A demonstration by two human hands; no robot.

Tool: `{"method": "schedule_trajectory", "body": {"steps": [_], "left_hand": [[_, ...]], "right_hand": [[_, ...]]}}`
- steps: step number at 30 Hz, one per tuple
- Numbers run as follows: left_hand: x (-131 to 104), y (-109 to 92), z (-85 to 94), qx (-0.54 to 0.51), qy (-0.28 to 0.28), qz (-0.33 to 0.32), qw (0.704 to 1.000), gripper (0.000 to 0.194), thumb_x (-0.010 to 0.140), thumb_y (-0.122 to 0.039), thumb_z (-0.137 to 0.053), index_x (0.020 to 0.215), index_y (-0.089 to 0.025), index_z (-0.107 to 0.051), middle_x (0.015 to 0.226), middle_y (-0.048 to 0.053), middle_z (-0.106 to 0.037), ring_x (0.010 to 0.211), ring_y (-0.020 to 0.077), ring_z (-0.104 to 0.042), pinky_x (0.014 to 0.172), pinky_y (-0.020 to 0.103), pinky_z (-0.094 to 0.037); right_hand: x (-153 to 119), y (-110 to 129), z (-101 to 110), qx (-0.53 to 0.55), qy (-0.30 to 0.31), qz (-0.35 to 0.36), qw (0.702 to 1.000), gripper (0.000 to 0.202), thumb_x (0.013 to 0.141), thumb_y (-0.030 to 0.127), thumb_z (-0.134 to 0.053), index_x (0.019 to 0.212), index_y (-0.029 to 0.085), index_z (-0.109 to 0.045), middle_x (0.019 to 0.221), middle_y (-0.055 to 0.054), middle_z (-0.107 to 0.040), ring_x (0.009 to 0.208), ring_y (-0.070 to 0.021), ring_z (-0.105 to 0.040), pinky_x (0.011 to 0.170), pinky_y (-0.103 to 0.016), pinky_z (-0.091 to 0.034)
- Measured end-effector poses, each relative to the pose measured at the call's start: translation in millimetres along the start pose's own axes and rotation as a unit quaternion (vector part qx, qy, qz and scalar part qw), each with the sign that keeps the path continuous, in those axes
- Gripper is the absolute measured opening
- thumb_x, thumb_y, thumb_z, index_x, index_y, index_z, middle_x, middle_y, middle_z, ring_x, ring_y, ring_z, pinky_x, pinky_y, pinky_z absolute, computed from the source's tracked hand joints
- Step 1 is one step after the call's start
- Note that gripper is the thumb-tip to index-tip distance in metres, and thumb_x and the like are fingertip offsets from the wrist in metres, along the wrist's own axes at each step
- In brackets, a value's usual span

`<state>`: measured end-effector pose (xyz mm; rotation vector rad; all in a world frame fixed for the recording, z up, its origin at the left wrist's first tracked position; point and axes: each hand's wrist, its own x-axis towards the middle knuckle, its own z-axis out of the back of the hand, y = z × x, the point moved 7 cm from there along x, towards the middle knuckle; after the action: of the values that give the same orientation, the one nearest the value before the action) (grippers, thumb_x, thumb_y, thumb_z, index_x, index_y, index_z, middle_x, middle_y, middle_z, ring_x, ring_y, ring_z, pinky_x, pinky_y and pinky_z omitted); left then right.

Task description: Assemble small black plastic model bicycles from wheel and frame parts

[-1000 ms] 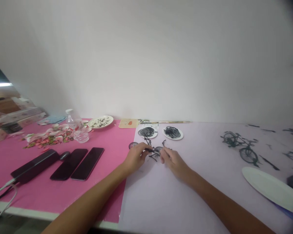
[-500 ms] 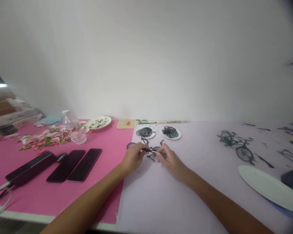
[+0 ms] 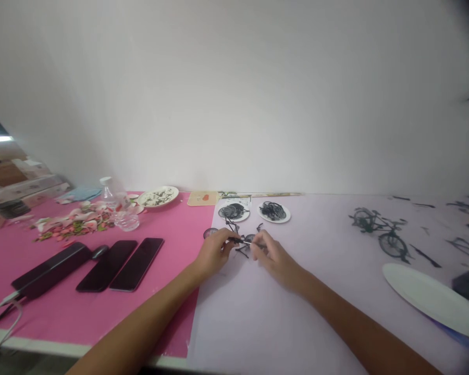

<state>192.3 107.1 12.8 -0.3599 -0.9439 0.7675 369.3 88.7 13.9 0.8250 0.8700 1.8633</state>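
Observation:
My left hand [image 3: 214, 251] is closed in a pinch on a thin black piece [image 3: 236, 240], whose exact kind is too small to tell. My right hand [image 3: 269, 255] is pinched on a slim tool with a silvery shaft [image 3: 248, 242]. The shaft meets the black piece between the two hands. Around my fingers lie black model bicycle parts: a small frame [image 3: 231, 224], a wheel [image 3: 210, 233] left of my left hand, and a forked piece [image 3: 242, 252] just below. Another wheel is partly hidden between my hands.
Two small white plates [image 3: 287, 219] of black wheels stand behind my hands. A model bicycle [image 3: 393, 244] and a white oval plate [image 3: 433, 297] lie to the right. On the pink left side are two phones [image 3: 136, 264], a black box with cables [image 3: 52, 270], petals and a bottle [image 3: 106, 190].
The whole view has shifted very slightly. Both hands keep nearly the same pose, with the silvery shaft still against the black piece.

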Motion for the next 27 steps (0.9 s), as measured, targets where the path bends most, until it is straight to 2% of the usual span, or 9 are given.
{"method": "schedule_trajectory", "body": {"steps": [2, 11, 27], "left_hand": [[-0.1, 0.9, -0.1, 0.004, -0.002, 0.002, 1.0, 0.027, 0.092, -0.008, -0.056, 0.11, -0.022, -0.07, 0.093, 0.005, -0.072, 0.078, 0.0159, -0.063, 0.068, 0.026, -0.05], [-0.6, 5.1, -1.6, -0.004, -0.006, 0.006, 1.0, 0.025, 0.093, -0.01, -0.059, 0.111, -0.023, -0.07, 0.092, 0.003, -0.072, 0.076, 0.015, -0.062, 0.07, 0.026, -0.049], [0.0, 4.5, -1.4, 0.001, -0.002, 0.011, 1.0, 0.021, 0.095, -0.014, -0.06, 0.112, -0.022, -0.07, 0.096, 0.004, -0.073, 0.081, 0.0158, -0.065, 0.071, 0.026, -0.052]], "right_hand": [[-0.6, -1.0, -1.2, 0.006, -0.002, -0.002, 1.0, 0.025, 0.104, 0.05, -0.047, 0.1, 0.025, -0.046, 0.082, 0.001, -0.067, 0.065, -0.0157, -0.059, 0.063, -0.03, -0.046], [1.8, -5.6, -4.1, 0.029, -0.009, -0.001, 1.0, 0.027, 0.104, 0.05, -0.046, 0.095, 0.025, -0.044, 0.082, 0.0, -0.069, 0.063, -0.0152, -0.058, 0.059, -0.029, -0.045], [1.8, -2.8, -3.5, 0.027, -0.015, 0.012, 0.999, 0.031, 0.105, 0.053, -0.043, 0.091, 0.025, -0.042, 0.071, 0.003, -0.061, 0.057, -0.0138, -0.052, 0.057, -0.028, -0.044]]}}
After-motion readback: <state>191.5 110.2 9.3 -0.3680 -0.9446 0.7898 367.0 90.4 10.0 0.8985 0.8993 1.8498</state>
